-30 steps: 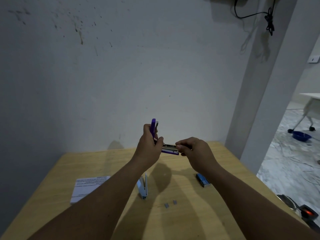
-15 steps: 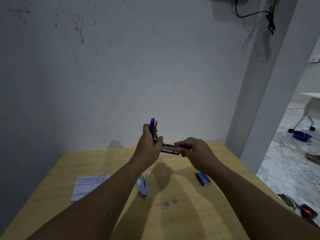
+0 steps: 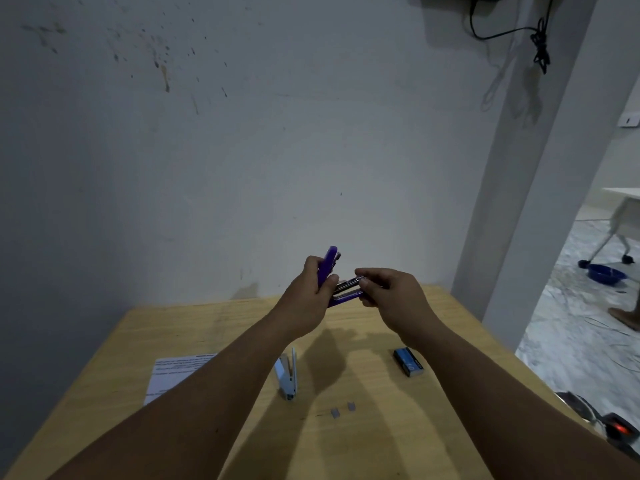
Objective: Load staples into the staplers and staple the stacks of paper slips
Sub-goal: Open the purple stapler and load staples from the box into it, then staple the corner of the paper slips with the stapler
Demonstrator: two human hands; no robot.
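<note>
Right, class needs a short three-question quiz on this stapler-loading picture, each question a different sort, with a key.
1. True or false: the purple stapler is hinged open, held above the table.
2. Which item lies nearest the table's right edge?
A. white stapler
B. blue staple box
C. printed paper sheet
3. Fill in: the two small loose staple strips lie on the table to the ____ of the white stapler.

Key
1. True: the left hand holds its raised top while the right hand works at the metal channel.
2. B
3. right
</note>
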